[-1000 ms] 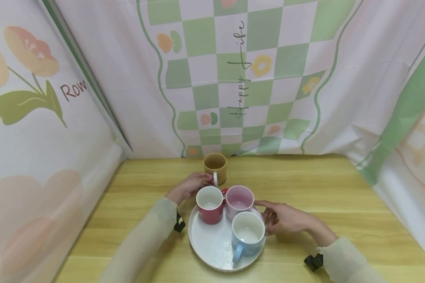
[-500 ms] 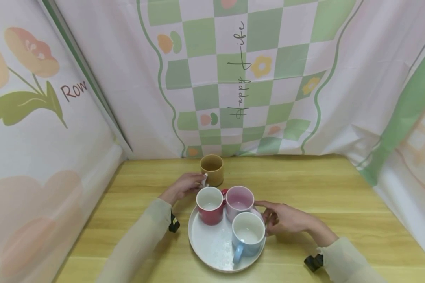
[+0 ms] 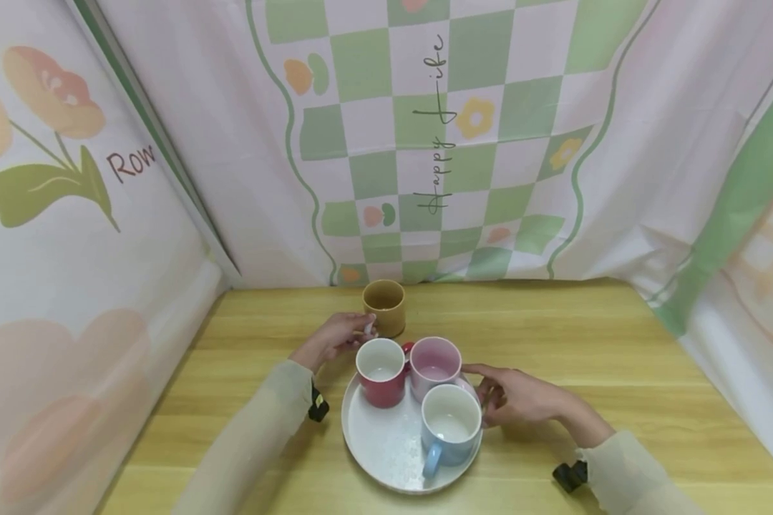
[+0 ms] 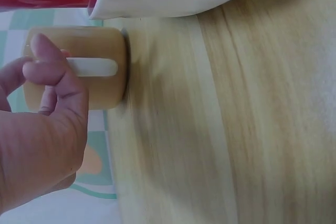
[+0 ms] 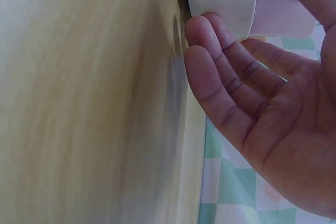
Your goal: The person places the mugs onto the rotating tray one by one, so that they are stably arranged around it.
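A brown mug [image 3: 388, 320] with a white handle [image 4: 100, 67] stands upright on the table behind the tray. My left hand [image 3: 336, 333] pinches that handle between thumb and fingers. On the round white tray [image 3: 383, 447] are a red mug [image 3: 383, 395] with a white inside, a pink mug [image 3: 423, 388] and a light blue mug [image 3: 459, 452]. The blue mug's handle faces the front. My right hand [image 3: 527, 395] is at the tray's right rim, fingers extended and slightly bent. In the right wrist view its fingertips [image 5: 198, 61] lie beside the tray wall [image 5: 223, 1].
The wooden table [image 3: 618, 357] extends to both sides of the tray. A printed cloth with green checks [image 3: 419, 136] hangs along the back edge, and a flowered cloth [image 3: 90, 272] hangs at the left.
The brown mug has shifted slightly left, and its handle has turned from facing front toward the left. My left hand has moved left with it. The right hand and the tray stay put.
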A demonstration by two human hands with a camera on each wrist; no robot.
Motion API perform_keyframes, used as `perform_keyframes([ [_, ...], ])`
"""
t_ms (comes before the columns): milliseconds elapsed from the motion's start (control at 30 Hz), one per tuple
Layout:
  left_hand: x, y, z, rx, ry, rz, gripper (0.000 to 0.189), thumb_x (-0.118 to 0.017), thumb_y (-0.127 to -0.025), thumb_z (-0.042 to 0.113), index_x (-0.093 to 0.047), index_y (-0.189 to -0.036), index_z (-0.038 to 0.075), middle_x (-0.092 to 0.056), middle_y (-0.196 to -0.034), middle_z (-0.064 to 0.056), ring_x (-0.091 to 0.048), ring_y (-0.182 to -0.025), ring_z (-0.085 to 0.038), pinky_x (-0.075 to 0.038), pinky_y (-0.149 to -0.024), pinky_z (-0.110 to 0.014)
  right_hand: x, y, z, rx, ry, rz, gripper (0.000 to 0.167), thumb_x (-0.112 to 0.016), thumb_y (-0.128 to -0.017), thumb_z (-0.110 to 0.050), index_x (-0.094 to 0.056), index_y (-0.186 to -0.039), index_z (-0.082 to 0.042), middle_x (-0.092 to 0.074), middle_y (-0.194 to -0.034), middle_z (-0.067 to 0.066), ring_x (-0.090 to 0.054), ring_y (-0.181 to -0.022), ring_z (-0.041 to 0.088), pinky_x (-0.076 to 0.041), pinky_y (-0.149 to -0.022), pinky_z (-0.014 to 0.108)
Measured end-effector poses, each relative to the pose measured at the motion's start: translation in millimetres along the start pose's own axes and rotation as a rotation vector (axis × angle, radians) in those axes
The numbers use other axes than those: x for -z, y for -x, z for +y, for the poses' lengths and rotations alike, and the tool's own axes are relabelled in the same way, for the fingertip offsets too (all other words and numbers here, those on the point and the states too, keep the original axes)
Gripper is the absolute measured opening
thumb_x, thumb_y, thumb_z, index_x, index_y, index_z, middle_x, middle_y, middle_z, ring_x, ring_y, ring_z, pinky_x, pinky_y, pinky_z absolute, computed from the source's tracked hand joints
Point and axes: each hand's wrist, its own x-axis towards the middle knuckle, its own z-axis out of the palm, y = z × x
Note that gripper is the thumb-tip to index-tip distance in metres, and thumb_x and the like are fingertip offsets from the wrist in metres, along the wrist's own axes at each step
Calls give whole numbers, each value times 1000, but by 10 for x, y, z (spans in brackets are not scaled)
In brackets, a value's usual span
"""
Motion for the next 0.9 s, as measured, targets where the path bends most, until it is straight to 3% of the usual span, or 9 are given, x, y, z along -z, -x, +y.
perform_keyframes([
  [367,42,-14,-31,-49,78,35,29,-61,-100,28,-65,-108,0,-60,-76,2,-49,-63,-3,-34,-52,-14,-3,1,1,-17,-24,-7,88,-77,-81,-13,-30,-155,-3,-66,-104,9,-67,-87,12,-59,-78,25],
  [700,90,-15,-113,-75,78,56,33,-63,-98,30,-67,-113,1,-61,-83,2,-57,-75,-7,-52,-78,-22,-4,0,27,-6,-34,-10,88,-78,-81,-14,-30,-155,-3,-66,-104,9,-67,-88,12,-59,-78,25],
  [900,103,16,-133,-77,101,93,36,-63,-98,29,-66,-121,1,-65,-95,0,-56,-76,-6,-51,-76,-20,-7,0,44,-6,-29,-7,88,-78,-81,-15,-30,-155,-3,-66,-104,8,-67,-88,11,-59,-78,25],
])
